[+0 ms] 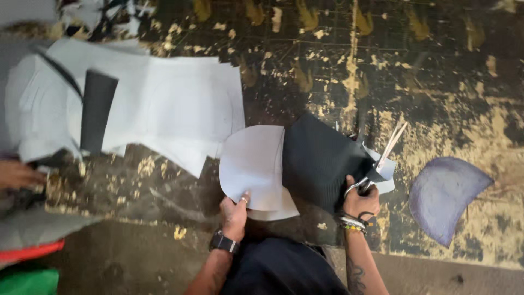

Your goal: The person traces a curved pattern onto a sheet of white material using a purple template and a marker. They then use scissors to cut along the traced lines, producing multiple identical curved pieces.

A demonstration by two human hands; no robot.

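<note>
The black sheet (319,158) lies on the desk (436,82) between the two hands. The right hand (359,199) grips one pair of scissors (382,158), blades open at the sheet's edge, so the cutting step looks under way. The left hand (234,213) pinches one white curved pattern (254,169) just beside the sheet. Next, I think, the blades must follow the curve. Right of the hands lies one purple cut piece (445,194). Far left sit a pile of white sheets (174,104) and one black roll (97,112).
</note>
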